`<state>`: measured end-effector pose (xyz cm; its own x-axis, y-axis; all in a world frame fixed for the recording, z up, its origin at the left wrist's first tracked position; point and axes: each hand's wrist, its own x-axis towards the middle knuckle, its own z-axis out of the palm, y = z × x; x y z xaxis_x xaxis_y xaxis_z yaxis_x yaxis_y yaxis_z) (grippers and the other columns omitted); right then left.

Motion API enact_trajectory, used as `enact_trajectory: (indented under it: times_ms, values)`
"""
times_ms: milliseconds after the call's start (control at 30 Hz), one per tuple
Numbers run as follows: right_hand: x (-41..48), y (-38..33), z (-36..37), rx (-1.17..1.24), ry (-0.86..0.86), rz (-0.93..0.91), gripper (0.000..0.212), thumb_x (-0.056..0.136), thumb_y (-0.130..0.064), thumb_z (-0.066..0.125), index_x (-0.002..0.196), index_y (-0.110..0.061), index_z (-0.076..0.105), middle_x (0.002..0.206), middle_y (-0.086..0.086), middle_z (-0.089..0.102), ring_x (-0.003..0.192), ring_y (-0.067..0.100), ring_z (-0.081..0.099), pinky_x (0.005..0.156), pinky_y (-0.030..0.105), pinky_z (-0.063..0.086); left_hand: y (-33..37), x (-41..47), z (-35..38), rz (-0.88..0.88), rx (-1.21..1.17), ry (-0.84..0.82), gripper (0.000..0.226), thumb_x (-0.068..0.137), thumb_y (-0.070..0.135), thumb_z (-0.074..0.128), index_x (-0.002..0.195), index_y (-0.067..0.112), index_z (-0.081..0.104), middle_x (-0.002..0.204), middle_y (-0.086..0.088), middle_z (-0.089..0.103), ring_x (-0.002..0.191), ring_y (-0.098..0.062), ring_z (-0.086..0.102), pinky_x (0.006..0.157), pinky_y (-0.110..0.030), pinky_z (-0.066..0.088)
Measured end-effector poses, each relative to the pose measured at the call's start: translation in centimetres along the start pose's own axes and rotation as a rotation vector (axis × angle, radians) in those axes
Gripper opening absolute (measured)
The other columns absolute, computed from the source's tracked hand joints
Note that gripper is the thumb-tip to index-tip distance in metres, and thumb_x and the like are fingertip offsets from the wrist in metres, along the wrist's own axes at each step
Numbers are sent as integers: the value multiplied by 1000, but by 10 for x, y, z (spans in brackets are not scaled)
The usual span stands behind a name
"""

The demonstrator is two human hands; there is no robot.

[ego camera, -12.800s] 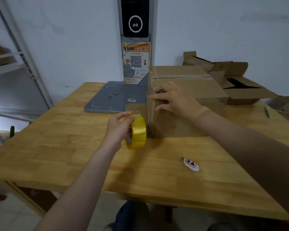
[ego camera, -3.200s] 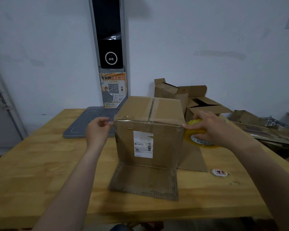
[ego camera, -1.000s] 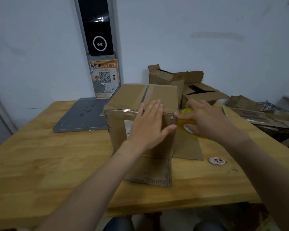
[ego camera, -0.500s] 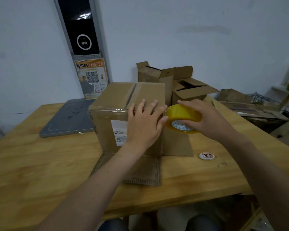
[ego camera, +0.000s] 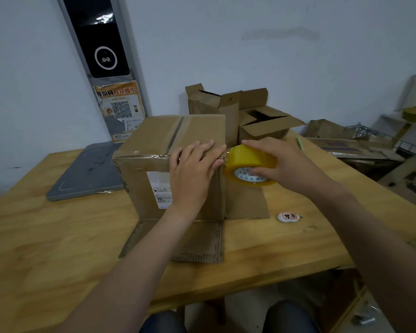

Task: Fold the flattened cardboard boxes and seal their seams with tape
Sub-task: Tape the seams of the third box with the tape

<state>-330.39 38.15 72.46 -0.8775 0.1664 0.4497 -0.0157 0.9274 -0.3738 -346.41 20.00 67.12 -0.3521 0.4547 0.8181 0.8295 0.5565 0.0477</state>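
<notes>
A brown cardboard box [ego camera: 154, 145] stands in the middle of the wooden table [ego camera: 46, 248], its top seam taped and its lower flaps spread flat on the tabletop. Clear tape runs along the top front edge. My left hand [ego camera: 193, 174] lies flat on the box's upper right front corner, pressing the tape down. My right hand [ego camera: 279, 159] grips a yellow tape roll [ego camera: 249, 162] just right of that corner, with a short stretch of tape running from roll to box.
A small white cutter [ego camera: 287, 217] lies on the table right of the box. Open cardboard boxes [ego camera: 245, 116] stand behind. A grey flat scale [ego camera: 87, 171] sits at the back left. Flattened cardboard [ego camera: 351, 145] is piled at the right.
My left hand has come across from the box's left side to its right front corner. The roll has swung from behind the right edge out toward the front of that corner.
</notes>
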Motion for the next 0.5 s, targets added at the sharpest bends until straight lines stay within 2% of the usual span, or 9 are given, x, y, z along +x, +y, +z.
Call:
enact_trajectory:
  times_ms: [133, 200, 267, 367, 500]
  values:
    - [0, -2, -1, -30, -26, 26, 72, 91, -35, 73, 153, -41, 37, 139, -9, 52, 122, 11, 47, 94, 30, 45, -12, 7, -10, 44, -121, -39, 34, 102, 40, 56, 134, 39, 66, 136, 15, 66, 130, -15, 58, 102, -32, 27]
    - [0, -3, -2, -60, -35, 41, 73, 91, -36, 73, 153, -43, 35, 140, -9, 52, 124, 12, 47, 93, 29, 43, -24, 17, -19, 53, -275, -124, 32, 97, 36, 65, 129, 37, 69, 131, 17, 67, 130, -11, 59, 105, -31, 32]
    - [2, -6, -3, -104, -48, 46, 73, 91, -38, 72, 153, -46, 34, 141, -10, 52, 126, 13, 47, 91, 30, 42, -37, 26, -32, -1, -482, -246, 33, 92, 26, 73, 125, 32, 70, 127, 17, 68, 128, -5, 59, 113, -39, 43]
    - [5, -13, -7, -225, -77, 60, 74, 92, -42, 70, 154, -47, 31, 144, -10, 49, 128, 16, 44, 91, 33, 42, -47, 35, -48, -98, -632, -441, 35, 92, 17, 75, 125, 27, 71, 128, 16, 68, 129, 8, 53, 117, -25, 39]
    - [14, -37, -10, -417, -91, 11, 68, 95, -54, 61, 155, -43, 32, 149, -11, 45, 133, 17, 38, 95, 33, 37, -47, 43, -51, -174, -687, -499, 31, 89, 15, 78, 119, 27, 75, 123, 20, 70, 124, 16, 52, 117, -20, 36]
